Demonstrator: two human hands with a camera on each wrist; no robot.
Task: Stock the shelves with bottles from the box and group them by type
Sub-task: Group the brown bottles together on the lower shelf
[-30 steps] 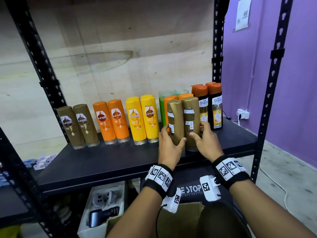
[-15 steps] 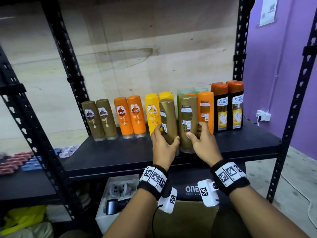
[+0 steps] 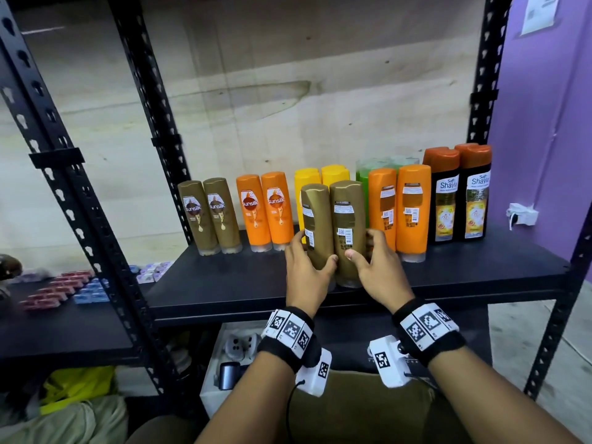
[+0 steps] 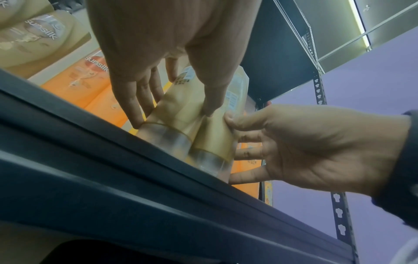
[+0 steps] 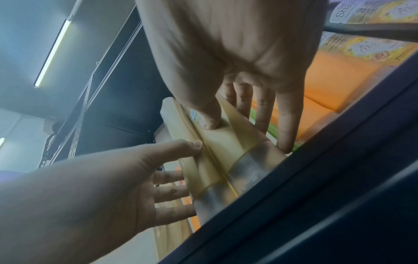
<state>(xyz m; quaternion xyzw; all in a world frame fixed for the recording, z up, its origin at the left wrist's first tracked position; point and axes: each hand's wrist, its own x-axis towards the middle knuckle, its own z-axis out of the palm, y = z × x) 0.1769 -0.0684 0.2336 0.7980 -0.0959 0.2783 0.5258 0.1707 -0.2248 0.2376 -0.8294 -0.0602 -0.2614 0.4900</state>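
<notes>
Two brown bottles stand side by side near the front of the black shelf (image 3: pixel 224 283), their back labels facing me. My left hand (image 3: pixel 309 261) grips the left brown bottle (image 3: pixel 315 225), thumb in front and fingers behind. My right hand (image 3: pixel 363 253) grips the right brown bottle (image 3: pixel 347 219) the same way. In the left wrist view the left hand (image 4: pixel 172 80) and the right hand (image 4: pixel 294 146) clasp the pair just above their clear caps. Two matching brown bottles (image 3: pixel 208 216) stand at the row's far left.
The back row also holds orange bottles (image 3: pixel 264 209), yellow bottles (image 3: pixel 320 174), green bottles (image 3: pixel 365 174), two more orange bottles (image 3: pixel 397 209) and black bottles with orange caps (image 3: pixel 458 193). A cardboard box (image 3: pixel 352 405) sits below. Small packets (image 3: pixel 64 286) lie on the left shelf.
Both hands have slid the two brown bottles leftward along the shelf, from in front of the green and orange bottles to in front of the yellow ones.
</notes>
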